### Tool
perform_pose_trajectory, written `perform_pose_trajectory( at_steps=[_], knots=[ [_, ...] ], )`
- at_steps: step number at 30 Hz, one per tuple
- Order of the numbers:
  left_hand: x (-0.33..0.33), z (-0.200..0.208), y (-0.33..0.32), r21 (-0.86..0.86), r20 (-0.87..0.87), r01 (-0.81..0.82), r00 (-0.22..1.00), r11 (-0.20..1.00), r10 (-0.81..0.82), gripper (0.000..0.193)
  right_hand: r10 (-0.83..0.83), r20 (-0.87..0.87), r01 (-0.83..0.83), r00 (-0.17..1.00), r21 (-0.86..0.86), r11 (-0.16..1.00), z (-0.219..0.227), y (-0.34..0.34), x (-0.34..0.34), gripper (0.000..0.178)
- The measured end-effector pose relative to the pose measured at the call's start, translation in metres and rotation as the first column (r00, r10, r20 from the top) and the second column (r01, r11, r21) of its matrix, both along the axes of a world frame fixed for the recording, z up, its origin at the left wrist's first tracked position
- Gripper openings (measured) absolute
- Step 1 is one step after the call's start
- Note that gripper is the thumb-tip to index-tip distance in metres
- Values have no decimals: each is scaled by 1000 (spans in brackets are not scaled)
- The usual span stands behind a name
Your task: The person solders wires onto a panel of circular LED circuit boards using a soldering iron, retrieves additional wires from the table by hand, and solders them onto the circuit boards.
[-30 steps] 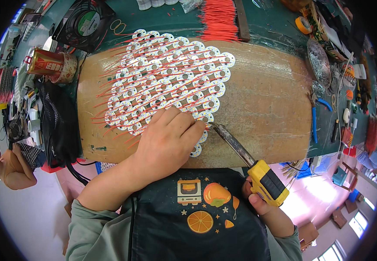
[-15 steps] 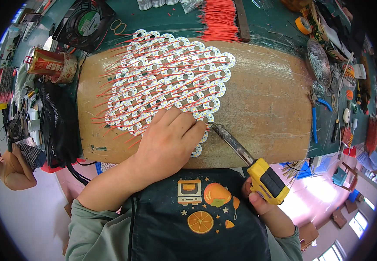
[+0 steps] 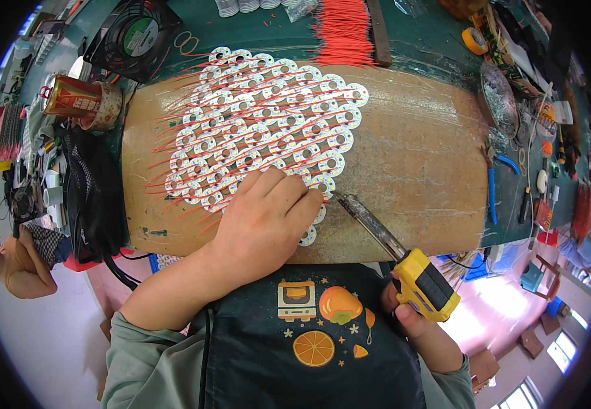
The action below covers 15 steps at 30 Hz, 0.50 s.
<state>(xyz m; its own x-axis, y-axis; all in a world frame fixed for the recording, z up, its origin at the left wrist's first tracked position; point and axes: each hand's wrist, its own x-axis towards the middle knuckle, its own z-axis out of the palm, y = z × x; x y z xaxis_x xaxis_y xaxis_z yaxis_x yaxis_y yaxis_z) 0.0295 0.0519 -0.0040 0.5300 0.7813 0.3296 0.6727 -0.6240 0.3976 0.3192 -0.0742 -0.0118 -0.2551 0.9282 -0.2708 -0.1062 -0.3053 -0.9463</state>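
Observation:
Many small round white LED boards lie in slanting rows on the brown work board, joined by thin red wires. My left hand rests over the near right part of this panel. Its fingers are curled and pressed together at a board near the edge; whatever they pinch is hidden beneath them. My right hand grips the yellow and black handle of a soldering iron. The iron's metal barrel slants up and left, and its tip is just right of my left fingertips, a little apart from the boards.
The brown work board lies on a green table. A bundle of red wires is at the back. At left stand a black fan and a can; at right are blue-handled pliers and a metal dish. Another person sits far left.
The soldering iron has shifted slightly right, drawing its tip away from the board by my left fingers. My left hand and the LED boards have stayed in place.

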Motion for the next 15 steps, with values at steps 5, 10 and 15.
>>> perform_pose_trajectory(
  at_steps=[5,10,15],
  knots=[
    [1,1,0,1,-8,-3,1000,1000,3,21,-26,-13,26,1000,-9,1000,1,-1,-4,25],
    [2,1,0,10,-2,-9,1000,1000,9,21,110,87,-107,990,-42,993,-13,-14,11,66],
    [1,-2,0,11,8,-5,1000,1000,4,21,91,81,-87,993,-61,994,-12,-14,9,64]
  ],
)
